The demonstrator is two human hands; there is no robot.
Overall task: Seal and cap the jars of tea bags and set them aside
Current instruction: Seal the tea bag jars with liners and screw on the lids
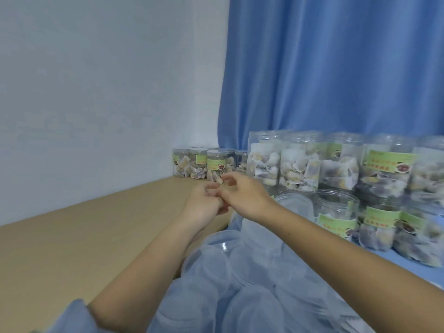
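two hands meet above the table, jars all around

the left hand [204, 203] and the right hand [242, 195] touch each other in the air, above the far end of the wooden table [72, 236]. their fingers are bent and mixed together, and it is too blurry to tell if they hold anything.

a small row of capped jars [204, 164] full of tea bags stands in the far corner by the white wall [96, 80]. a big stack of open jars [336, 169] with green labels sits to the right, in front of the blue curtain [336, 68]. close below the arms lies a clear bag of plastic lids [240, 284].
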